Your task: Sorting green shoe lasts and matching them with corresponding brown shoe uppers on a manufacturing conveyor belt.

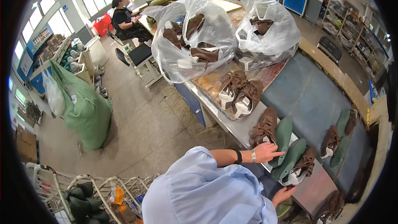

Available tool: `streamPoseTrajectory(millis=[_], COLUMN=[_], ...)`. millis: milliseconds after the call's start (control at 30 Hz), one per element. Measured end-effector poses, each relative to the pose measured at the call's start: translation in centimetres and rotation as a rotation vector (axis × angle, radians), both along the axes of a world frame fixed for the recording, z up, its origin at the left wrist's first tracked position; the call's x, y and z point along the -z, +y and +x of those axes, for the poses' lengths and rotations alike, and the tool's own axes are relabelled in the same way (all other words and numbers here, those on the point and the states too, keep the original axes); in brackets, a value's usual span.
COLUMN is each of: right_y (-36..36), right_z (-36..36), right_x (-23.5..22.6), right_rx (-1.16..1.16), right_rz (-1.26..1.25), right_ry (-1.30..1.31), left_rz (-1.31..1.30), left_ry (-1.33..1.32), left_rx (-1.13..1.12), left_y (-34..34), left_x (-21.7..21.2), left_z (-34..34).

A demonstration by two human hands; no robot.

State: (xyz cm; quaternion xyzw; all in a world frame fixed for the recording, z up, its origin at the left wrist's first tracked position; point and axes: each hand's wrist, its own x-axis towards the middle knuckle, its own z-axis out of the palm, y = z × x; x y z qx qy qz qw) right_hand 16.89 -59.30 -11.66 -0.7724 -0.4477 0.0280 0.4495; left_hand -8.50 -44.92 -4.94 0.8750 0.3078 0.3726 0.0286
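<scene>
Shoe factory floor; brown shoe uppers point(265, 126) on green lasts point(284, 135) along workbench point(309, 95); bagged uppers point(195, 37) at upper centre; storage shelving point(352, 25) upper right.

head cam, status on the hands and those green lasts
Left hand flat, fingers touching green shoe last. Right hand open by the lasted brown shoe. Nothing blocking on the bench.

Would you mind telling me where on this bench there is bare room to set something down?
The blue-grey mat lies bare between the clear bags of shoe uppers and the green shoe lasts. It is crowded at the near edge, where the left hand and right hand work among lasts and brown uppers.
</scene>
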Motion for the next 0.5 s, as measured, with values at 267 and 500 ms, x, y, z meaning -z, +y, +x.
streamPoseTrajectory(millis=[267,500], right_y=[0.2,0.2], right_z=[-0.4,-1.2], right_x=[-0.4,-0.9], right_rx=[0.062,0.095], right_rz=[0.009,-0.068], right_ry=[0.098,0.112], left_rz=[-0.052,-0.021], left_ry=[0.032,0.013], left_rx=[0.042,0.061], left_y=[0.2,1.1], left_x=[-0.4,-1.0], left_z=[0.0,-0.6])
